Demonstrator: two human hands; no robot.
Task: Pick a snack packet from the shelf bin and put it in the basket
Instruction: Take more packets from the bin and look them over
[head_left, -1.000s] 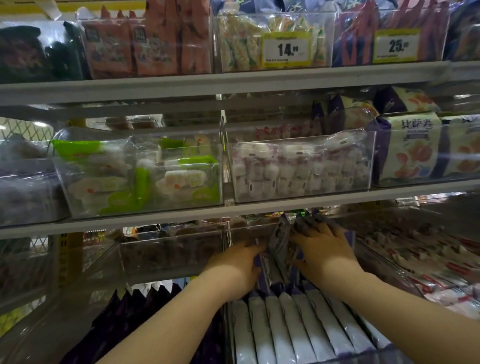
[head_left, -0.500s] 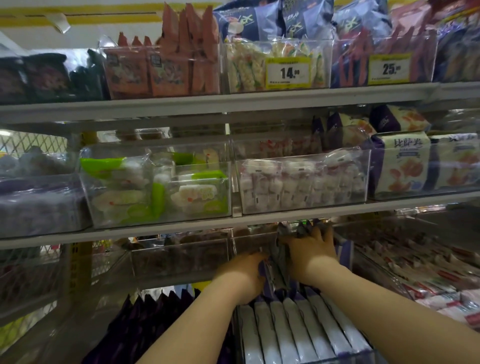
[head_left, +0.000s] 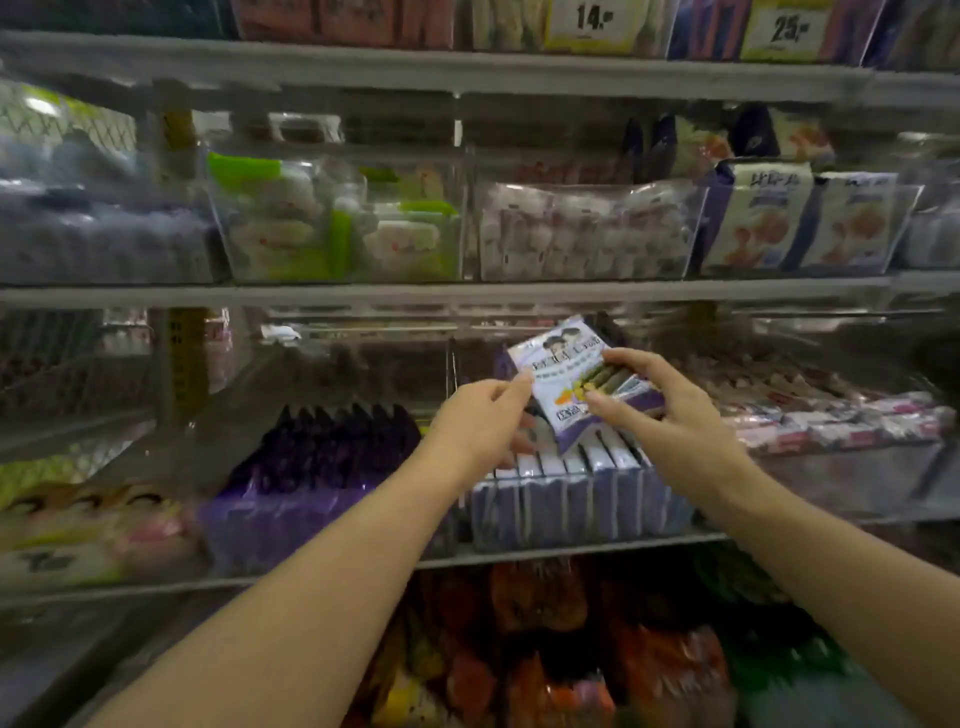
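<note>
Snack packet (head_left: 571, 374), white and purple, tilted just above the shelf bin (head_left: 582, 525). Pinched at left edge by left hand (head_left: 480, 423), clasped along right side by right hand (head_left: 670, 410). Print blurred; lower corner hidden behind fingers.

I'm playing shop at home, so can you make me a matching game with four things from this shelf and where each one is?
Things
1. white-and-purple flat snack packet
2. dark purple plastic pouches
3. green-and-white wrapped snacks
4. yellow paper price tag marked 14

Places
A. at the very top, on a bin front
B. in a clear bin one shelf above the hands
C. held up between the left hand and the right hand
D. in the bin just left of the hands

Pairs: 1-C, 2-D, 3-B, 4-A
</note>
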